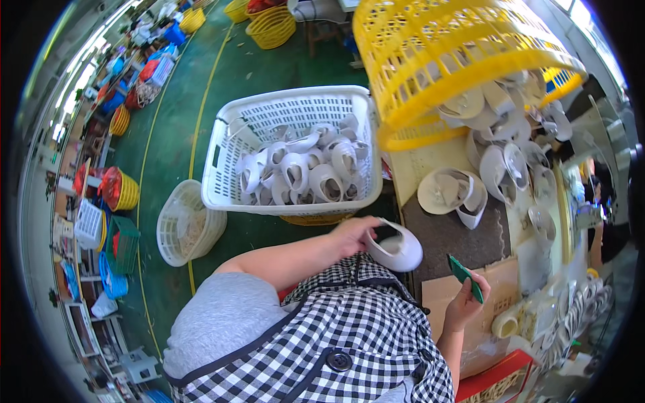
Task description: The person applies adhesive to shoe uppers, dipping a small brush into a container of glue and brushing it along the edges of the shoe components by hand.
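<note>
My left hand point(353, 236) grips the edge of a white, rounded hollow plastic shell point(401, 254), with its opening facing up and toward the hand. My right hand point(463, 307) is closed around a flat green tool point(464, 275), held upright; whether it has a blade I cannot make out. The tool and the shell are apart. Beyond the right hand, a few similar white shells point(440, 191) lie on a dark mat point(440, 235) on the workbench. More shells spill onto the bench from a tipped yellow basket point(403, 80).
A white basket point(292, 99) full of white shells stands ahead of me. To its left sits a smaller whitish basket point(176, 195) with scraps inside. Cardboard point(500, 285) covers the near bench, and a red crate point(494, 379) stands at the lower right. Shelves and bins line the far left.
</note>
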`<state>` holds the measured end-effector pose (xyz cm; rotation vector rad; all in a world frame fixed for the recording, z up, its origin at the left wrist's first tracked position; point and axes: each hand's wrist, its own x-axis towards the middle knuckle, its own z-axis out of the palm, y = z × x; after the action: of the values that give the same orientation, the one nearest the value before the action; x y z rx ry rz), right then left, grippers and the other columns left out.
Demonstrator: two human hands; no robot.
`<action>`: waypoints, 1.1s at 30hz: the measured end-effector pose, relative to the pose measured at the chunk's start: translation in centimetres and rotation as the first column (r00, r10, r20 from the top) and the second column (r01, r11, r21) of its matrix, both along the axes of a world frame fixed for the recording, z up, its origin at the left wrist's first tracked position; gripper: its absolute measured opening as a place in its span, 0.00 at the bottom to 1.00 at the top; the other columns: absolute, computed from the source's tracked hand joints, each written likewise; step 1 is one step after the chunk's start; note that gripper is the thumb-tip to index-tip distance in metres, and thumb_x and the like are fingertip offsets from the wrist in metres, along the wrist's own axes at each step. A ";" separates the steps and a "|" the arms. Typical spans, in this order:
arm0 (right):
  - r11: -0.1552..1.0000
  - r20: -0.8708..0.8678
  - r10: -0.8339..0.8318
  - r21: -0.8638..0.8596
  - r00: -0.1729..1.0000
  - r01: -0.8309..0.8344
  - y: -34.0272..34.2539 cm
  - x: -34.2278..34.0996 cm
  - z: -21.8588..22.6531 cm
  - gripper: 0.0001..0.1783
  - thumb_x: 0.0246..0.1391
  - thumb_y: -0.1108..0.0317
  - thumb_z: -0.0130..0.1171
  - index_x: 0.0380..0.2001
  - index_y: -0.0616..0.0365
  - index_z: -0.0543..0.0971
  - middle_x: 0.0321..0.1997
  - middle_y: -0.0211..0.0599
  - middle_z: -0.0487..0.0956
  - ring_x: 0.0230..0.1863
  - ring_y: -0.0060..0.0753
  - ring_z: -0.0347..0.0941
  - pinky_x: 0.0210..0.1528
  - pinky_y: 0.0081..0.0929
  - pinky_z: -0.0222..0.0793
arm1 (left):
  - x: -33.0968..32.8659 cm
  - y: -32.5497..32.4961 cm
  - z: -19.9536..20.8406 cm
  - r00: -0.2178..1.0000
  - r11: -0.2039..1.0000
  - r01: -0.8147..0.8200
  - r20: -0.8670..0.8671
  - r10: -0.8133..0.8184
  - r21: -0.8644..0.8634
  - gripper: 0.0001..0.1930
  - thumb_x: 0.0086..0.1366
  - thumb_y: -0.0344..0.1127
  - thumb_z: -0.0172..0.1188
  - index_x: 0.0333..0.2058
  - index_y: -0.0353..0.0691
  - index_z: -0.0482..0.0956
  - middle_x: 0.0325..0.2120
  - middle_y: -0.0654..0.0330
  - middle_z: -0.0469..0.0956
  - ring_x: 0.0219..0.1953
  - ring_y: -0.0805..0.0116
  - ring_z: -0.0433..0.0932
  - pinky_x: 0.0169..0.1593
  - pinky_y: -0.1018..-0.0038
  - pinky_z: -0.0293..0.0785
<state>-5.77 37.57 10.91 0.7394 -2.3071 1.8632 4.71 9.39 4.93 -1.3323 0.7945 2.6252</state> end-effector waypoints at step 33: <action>0.645 -0.529 0.434 0.747 0.729 0.158 -11.5 -11.8 4.6 0.09 0.42 0.69 0.55 0.32 0.51 0.74 0.44 0.33 0.73 0.37 0.34 0.70 0.35 0.30 0.69 | -17.5 -3.0 7.1 0.514 0.082 -0.347 -0.263 -0.817 -0.934 0.18 0.66 0.44 0.49 0.47 0.38 0.73 0.45 0.51 0.74 0.48 0.55 0.71 0.52 0.64 0.65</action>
<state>-17.55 26.10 15.48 1.4310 -2.4189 0.3234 -12.83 6.44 12.00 0.5618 2.9516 1.8764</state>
